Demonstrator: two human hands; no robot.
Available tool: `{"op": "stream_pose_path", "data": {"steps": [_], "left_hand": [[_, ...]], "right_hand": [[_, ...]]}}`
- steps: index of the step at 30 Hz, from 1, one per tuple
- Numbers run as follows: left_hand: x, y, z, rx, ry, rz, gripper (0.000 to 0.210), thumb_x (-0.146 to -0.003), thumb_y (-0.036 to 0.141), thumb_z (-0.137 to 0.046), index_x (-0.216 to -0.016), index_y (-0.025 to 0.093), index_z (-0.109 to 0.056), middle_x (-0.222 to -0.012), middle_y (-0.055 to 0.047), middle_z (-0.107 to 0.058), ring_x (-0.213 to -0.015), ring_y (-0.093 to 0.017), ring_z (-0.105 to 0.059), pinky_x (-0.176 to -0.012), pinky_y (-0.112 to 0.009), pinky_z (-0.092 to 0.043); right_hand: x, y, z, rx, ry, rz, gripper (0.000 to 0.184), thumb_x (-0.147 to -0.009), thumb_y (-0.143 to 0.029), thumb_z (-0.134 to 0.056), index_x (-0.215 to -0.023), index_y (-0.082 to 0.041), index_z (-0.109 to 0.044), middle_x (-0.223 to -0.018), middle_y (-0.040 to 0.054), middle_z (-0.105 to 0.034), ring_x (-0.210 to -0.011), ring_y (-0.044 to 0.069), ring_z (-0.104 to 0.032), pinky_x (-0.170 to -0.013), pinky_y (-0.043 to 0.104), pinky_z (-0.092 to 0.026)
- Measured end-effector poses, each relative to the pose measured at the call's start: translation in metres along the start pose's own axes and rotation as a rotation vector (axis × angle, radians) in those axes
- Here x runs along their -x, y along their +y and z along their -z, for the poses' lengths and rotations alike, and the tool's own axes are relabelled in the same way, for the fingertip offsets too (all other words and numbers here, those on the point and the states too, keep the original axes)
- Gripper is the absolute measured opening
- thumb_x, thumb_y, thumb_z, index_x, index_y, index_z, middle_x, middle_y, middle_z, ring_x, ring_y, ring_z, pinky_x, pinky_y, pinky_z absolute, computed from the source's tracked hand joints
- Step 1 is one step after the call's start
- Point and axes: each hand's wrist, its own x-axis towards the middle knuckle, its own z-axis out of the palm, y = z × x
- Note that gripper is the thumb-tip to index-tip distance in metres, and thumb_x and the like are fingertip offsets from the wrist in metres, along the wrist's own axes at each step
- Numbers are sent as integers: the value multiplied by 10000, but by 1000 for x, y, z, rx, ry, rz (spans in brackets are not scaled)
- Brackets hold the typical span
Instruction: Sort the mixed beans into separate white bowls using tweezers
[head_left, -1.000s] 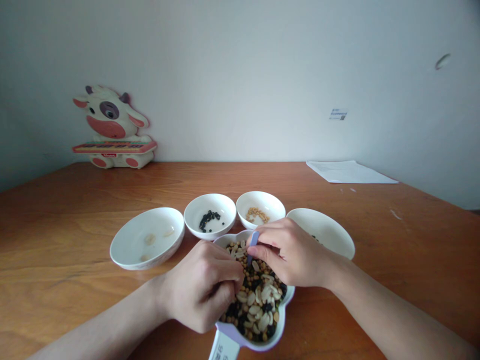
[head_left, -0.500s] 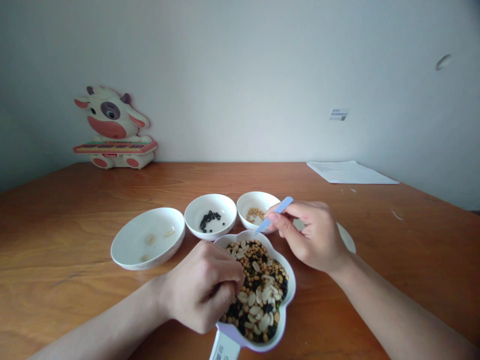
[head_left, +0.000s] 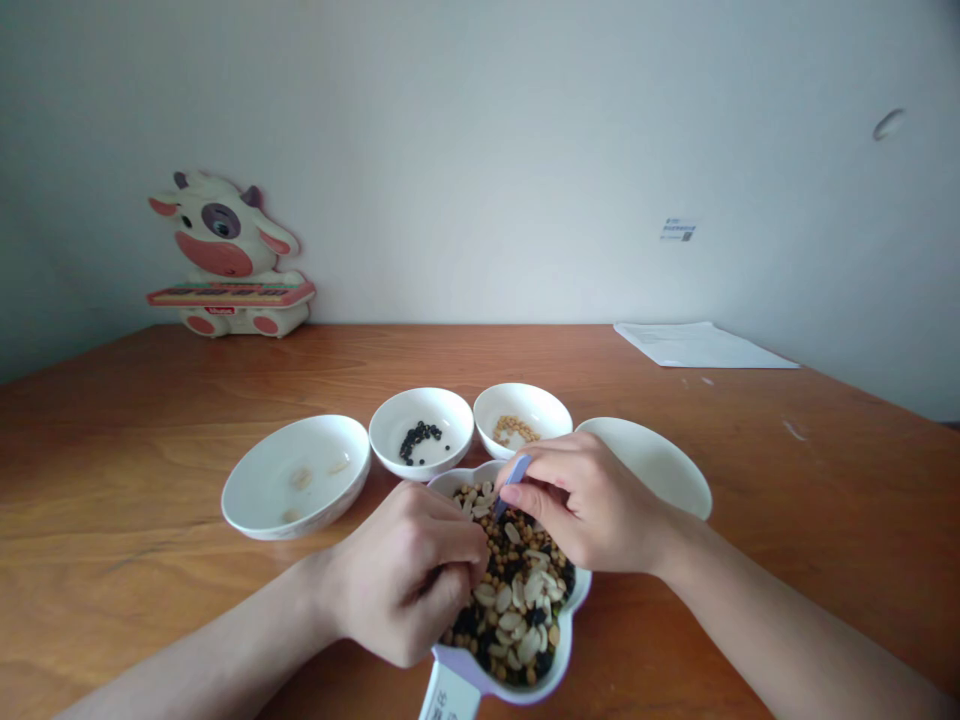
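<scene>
1. Mixed beans and peanuts [head_left: 517, 620] fill a lilac-edged flower-shaped dish [head_left: 564, 650] in the head view, at the lower centre of the frame.
2. Right hand [head_left: 585, 500], right of centre, pinches purple tweezers [head_left: 517, 469] between thumb and fingers, the lower end down among the beans.
3. Left hand [head_left: 409, 575], lower left of centre, is curled at the dish's left side; I cannot tell whether it clasps the rim.
4. Across mid-frame stand a left bowl [head_left: 255, 485] with pale pieces [head_left: 301, 479], a bowl [head_left: 454, 420] holding black beans [head_left: 418, 440], another [head_left: 525, 400] with yellow beans [head_left: 516, 430], and a right bowl [head_left: 645, 460], partly hidden.
</scene>
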Motion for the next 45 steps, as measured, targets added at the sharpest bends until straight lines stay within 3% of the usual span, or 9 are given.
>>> {"op": "stream_pose_path", "data": {"steps": [15, 22, 32, 45], "left_hand": [[1, -1, 0, 11, 10, 4, 198, -768, 93, -368, -646, 169, -503, -561, -15, -553, -491, -119, -455, -496, -257, -346], [0, -2, 0, 11, 14, 1, 205, -772, 90, -362, -641, 170, -497, -555, -13, -544, -487, -120, -450, -494, -261, -344], [2, -2, -2, -1, 12, 7, 207, -777, 92, -361, -642, 169, -497, -555, -11, -549, -483, -119, -455, -492, -268, -342], [0, -1, 0, 7, 9, 0, 204, -773, 99, -362, -635, 171, -494, -546, -14, -540, -477, -121, -444, -489, -268, -339]], "right_hand": [[1, 5, -5, 42, -72, -8, 298, -925, -164, -520, -639, -139, -601, -636, 45, -624, -601, 143, -541, -601, 275, -424], [1, 3, -4, 37, -44, 37, 324, -924, -157, -504, -612, -142, -589, -603, 36, -589, -559, 132, -496, -549, 268, -377], [1, 2, -3, -6, -65, -5, 253, -911, -131, -527, -683, -130, -639, -670, 54, -651, -623, 149, -568, -608, 277, -442], [2, 5, -5, 37, -63, 21, 302, -906, -137, -527, -609, -143, -584, -609, 35, -597, -570, 131, -509, -556, 264, -391]]}}
